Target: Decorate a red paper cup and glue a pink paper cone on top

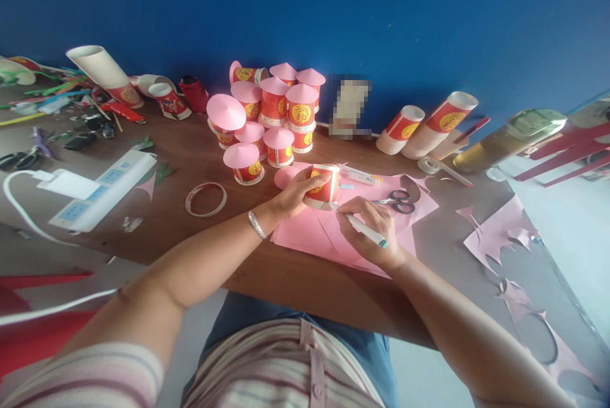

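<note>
My left hand is wrapped round a red paper cup with a yellow round emblem and a white band, held tilted over the pink paper. In my right hand is a white marker pen with a green end, its tip touching or very near the cup's white band. Beneath both hands lie pink paper sheets. Dark-handled scissors rest on the paper to the right. Behind the cup is a glue stick or similar white tube with an orange end.
Several red cups with pink cone tops stand at the back. Stacked paper cups lean right of them, beside a gold bottle. A cut cup ring, a power strip and pink paper scraps lie around.
</note>
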{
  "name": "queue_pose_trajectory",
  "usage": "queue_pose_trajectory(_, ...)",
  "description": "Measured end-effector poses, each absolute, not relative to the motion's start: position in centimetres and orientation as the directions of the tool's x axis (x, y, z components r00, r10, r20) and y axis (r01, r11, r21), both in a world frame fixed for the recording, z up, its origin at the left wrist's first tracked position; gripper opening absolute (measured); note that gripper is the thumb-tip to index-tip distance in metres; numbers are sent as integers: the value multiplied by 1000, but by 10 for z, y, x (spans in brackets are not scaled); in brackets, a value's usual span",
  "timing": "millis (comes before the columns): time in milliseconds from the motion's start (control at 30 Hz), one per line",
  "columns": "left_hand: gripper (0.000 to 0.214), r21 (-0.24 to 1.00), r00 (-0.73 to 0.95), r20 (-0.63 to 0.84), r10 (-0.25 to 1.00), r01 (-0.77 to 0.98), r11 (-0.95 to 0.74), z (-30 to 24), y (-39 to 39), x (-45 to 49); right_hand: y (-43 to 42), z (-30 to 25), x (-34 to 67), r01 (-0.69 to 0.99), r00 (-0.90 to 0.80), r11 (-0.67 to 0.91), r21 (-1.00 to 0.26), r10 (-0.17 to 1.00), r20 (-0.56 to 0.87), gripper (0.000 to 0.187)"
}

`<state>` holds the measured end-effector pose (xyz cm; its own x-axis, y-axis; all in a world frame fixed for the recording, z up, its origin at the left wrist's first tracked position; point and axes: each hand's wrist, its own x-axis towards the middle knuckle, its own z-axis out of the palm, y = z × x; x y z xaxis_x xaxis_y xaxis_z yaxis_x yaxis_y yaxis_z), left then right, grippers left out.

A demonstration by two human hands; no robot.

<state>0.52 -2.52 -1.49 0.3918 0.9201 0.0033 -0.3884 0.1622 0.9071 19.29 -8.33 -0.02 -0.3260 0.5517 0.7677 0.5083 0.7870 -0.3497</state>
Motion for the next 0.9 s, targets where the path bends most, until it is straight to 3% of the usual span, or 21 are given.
queue_pose_trajectory(400,38,892,395,-25,919,-405,198,-13,-26,4,-81,1,193,584,-275,747,-318,550,789,17)
queue_pose_trajectory(900,32,891,393,2,919,-418,178,-14,-25,5,-83,3,192,545,-297,773,-324,539,788,20)
